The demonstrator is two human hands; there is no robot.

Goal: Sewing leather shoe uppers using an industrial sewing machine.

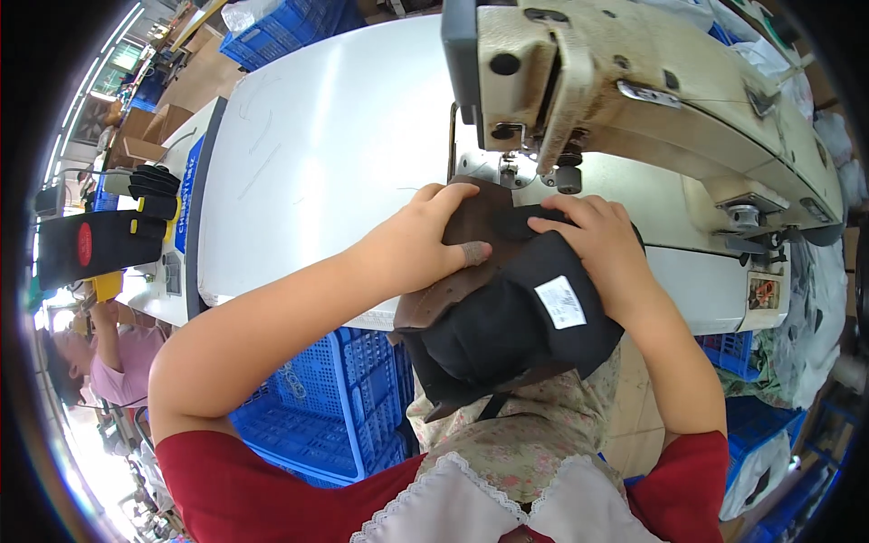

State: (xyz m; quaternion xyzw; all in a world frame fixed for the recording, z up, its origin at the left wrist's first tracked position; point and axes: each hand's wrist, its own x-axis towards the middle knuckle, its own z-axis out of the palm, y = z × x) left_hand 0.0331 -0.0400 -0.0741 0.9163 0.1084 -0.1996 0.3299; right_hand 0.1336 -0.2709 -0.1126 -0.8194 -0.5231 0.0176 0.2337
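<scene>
In front of me is a soft black fabric piece [484, 330] with a white label [560, 302], bunched over a brown leather-like panel [475, 217]. The panel's far end lies by the needle and presser foot [509, 172] of a sewing machine [552, 90]. My left hand [434, 237] rests on the brown panel, thumb and index finger spread wide; a grey-brown wrap is round the thumb. Over the black fabric's right side, my right hand [599, 242] is closed on it, thumb on top near the brown panel. The undersides of the pieces are hidden.
A white sewing table [317, 136] extends to the left. Blue plastic crates [303, 407] stand below it, and another blue crate [285, 36] is beyond. At far left, a person in pink [127, 366] sits near another machine [100, 240]. Plastic bags [810, 317] hang at right.
</scene>
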